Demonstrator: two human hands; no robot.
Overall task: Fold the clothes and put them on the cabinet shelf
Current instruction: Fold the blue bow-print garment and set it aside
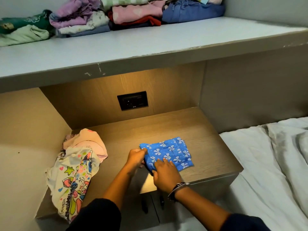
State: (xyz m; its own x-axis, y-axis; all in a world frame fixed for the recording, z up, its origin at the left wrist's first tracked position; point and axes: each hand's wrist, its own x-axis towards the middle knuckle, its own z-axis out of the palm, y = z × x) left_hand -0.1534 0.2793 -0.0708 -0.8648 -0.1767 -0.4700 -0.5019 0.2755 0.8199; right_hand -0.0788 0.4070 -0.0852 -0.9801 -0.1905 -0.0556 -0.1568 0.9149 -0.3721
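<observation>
We see a matt wood-grain cabinet top [191, 130] under soft blue bow-print cloth [170, 152]. Above it, the painted shelf [133, 45] looks matt, with a chipped front edge. Right of the cabinet top, the white bedsheet [260, 164] is wrinkled fabric.

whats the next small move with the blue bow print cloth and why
Probably lift the blue cloth and carry it up to the shelf. It already lies folded small on the wooden top, the left hand gripping its left edge and the right hand pressing its near edge, and folded piles already sit on the shelf.
</observation>
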